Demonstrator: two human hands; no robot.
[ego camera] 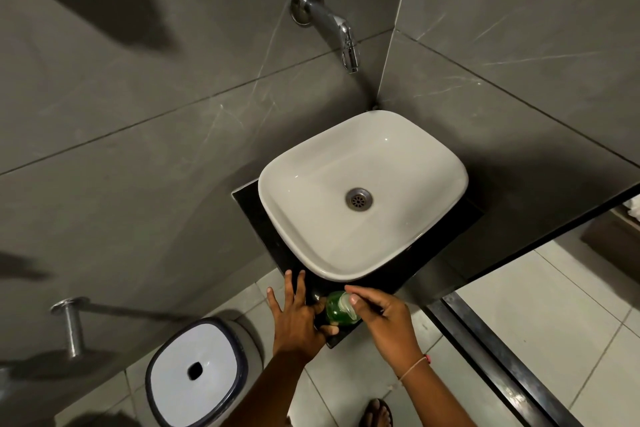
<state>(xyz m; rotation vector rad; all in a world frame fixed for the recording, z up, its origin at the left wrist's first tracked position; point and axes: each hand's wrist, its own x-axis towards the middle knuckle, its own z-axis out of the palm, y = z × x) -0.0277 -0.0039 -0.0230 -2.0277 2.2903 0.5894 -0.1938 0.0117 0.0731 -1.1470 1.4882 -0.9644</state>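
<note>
A green liquid-soap bottle with a white pump top stands on the front corner of the black counter, just in front of the white basin. My right hand reaches in from the right, and its fingertips press on the pump top. My left hand lies with its fingers spread and straight right beside the bottle on its left, thumb by the bottle's base. I cannot tell whether soap is coming out.
A chrome wall tap juts out above the basin. A white-lidded bin stands on the floor at lower left, below a chrome roll holder. My sandalled foot is on the tiled floor; a black sill runs at right.
</note>
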